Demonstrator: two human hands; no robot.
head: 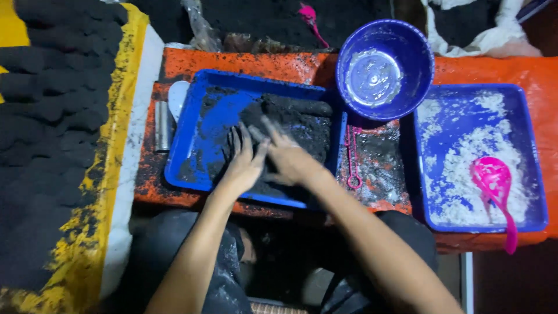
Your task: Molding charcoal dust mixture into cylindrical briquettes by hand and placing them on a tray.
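Observation:
A blue tray (192, 139) on an orange table (494, 70) holds a heap of black, wet-looking paste (305, 119). Both of my hands are in that tray, fingers spread and smeared black. My left hand (244, 163) lies flat on the paste near the tray's middle. Beside it, my right hand (288, 154) presses on the same heap, its fingers pointing up and left. Neither hand grips anything that I can make out.
A round blue bowl (407, 43) with white residue stands behind the tray. To the right, a second blue tray (537, 174) holds white powder and a pink scoop (494, 180). Rows of black lumps (52, 104) lie on a yellow sheet at left. A metal cylinder (163, 125) lies left of the tray.

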